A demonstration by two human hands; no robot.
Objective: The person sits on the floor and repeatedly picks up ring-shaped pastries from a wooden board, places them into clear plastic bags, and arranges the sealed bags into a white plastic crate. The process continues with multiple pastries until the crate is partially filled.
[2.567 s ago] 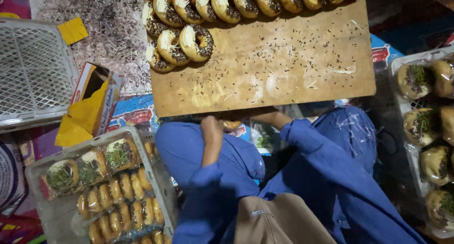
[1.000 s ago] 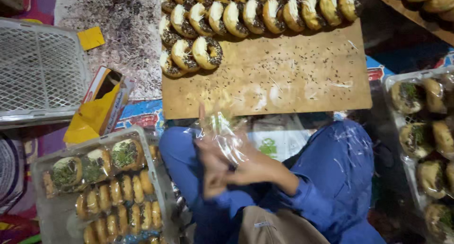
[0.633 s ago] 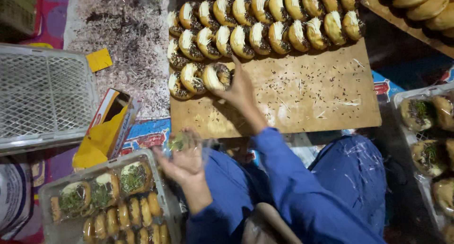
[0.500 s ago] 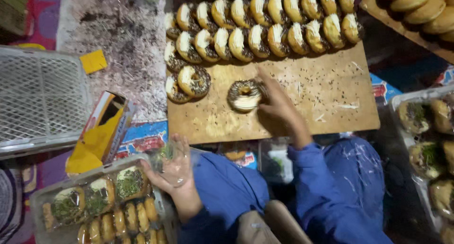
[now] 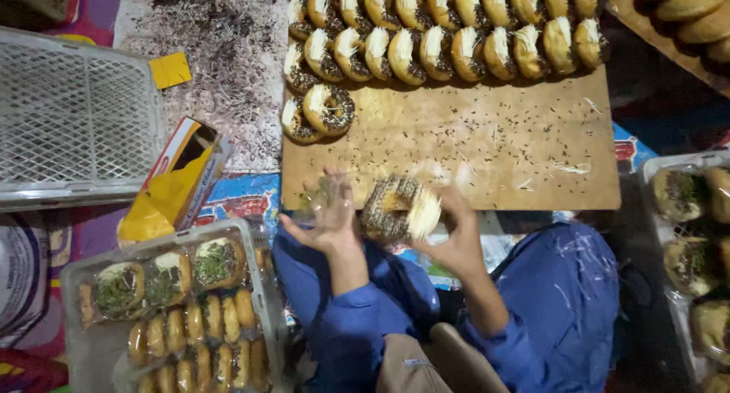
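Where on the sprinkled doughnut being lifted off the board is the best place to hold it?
By the plain outer edge, from the right, as the right hand holds the doughnut now. Its sprinkled face is tilted toward the left hand, so edge fingers likely spare the topping.
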